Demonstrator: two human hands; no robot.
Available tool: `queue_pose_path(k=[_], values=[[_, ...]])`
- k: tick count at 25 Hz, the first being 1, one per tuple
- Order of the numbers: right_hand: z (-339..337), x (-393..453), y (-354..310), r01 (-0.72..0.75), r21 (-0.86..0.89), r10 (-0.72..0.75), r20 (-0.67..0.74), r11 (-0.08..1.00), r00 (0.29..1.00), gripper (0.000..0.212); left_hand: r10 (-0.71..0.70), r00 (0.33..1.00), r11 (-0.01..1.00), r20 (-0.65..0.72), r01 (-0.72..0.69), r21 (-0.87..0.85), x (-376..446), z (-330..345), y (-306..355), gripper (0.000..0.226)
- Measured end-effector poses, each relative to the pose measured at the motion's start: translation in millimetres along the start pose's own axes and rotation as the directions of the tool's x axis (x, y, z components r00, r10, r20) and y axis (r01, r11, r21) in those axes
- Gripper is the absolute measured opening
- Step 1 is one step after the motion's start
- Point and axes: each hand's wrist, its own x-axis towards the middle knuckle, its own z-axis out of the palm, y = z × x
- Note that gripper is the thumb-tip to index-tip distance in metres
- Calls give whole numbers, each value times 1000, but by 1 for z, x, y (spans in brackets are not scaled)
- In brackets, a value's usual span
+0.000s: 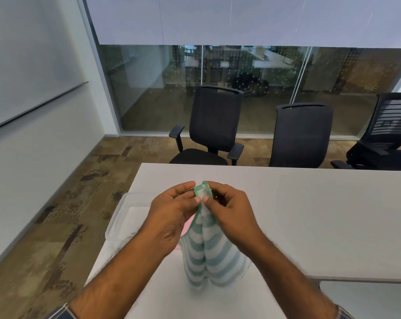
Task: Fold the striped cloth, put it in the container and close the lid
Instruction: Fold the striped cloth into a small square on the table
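Left hand (172,212) and right hand (229,210) raised together — fingers pinched, thumbs touching.

No legible text, label, brand, number or sign found. One small yellowish marking, right of frame behind the glass, is unreadable.

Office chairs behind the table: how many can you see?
3. One chair stands left of centre, a second chair right of it, a third chair at the right edge, partly cut off. More could sit outside the frame.
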Motion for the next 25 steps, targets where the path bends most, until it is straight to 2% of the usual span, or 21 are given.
queue_pose_path(k=[3, 7, 10, 13, 18, 21, 23, 25], values=[[-1, -1, 2, 28, -114, -31, -21, 993, 999, 33, 47, 998, 999, -41, -47, -3, 0, -1, 0, 31], [-2, -4, 4, 19, -165, -53, -202, 986, 978, 22, 73, 994, 996, -78, -77, -41, 1, -1, -1, 27], [7, -9, 3, 103, -260, -144, -143, 960, 979, 16, 96, 991, 995, -98, -99, -31, -1, 1, -3, 25], [12, -11, 5, 154, -416, -193, -53, 896, 980, 20, 129, 985, 991, -113, -132, -23, -3, 1, -6, 24], [13, -13, 4, 113, -355, -186, -179, 928, 966, 20, 185, 978, 981, -98, -178, 80, -7, 2, -10, 22], [14, -16, 0, 154, -377, -184, -43, 913, 982, 30, 227, 972, 971, -69, -220, 90, -7, 0, -10, 23], [11, -17, -1, 196, -412, -150, 141, 890, 979, 47, 244, 970, 969, -19, -243, 34, -6, -4, -6, 27], [9, -19, -3, 242, -462, -72, 355, 853, 932, 72, 258, 966, 965, 3, -258, 42, -2, -9, -3, 38]])
